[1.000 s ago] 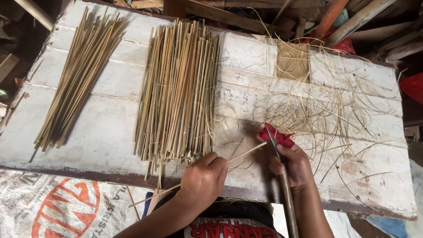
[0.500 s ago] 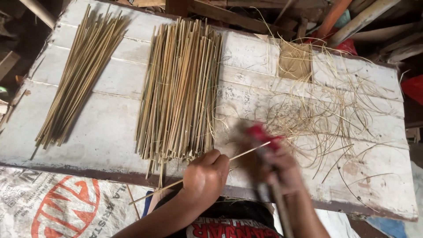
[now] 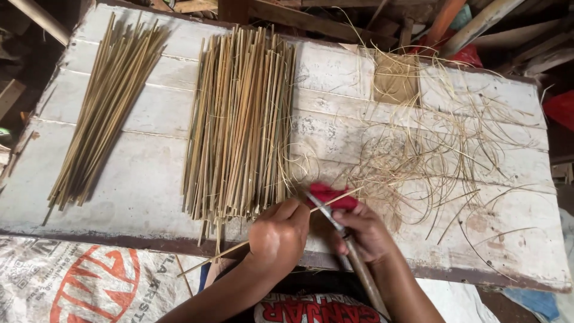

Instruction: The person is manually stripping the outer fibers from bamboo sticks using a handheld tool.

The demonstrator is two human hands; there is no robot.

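Observation:
My left hand grips a thin bamboo stick that runs from lower left up to the right, across the front edge of a worn white plank table. My right hand holds a knife with a long wooden handle; a red cloth wraps a finger at the blade. The blade lies against the stick just right of my left hand. Directly beyond my left hand lies a wide pile of bamboo sticks.
A second, narrower bundle of sticks lies at the table's left. Curly bamboo shavings cover the right half. A printed woven sack lies below the table's front edge. Wooden poles and scrap crowd the far side.
My right hand with the knife slid left and toward me along the stick, then back out to the right. The left hand stayed in place.

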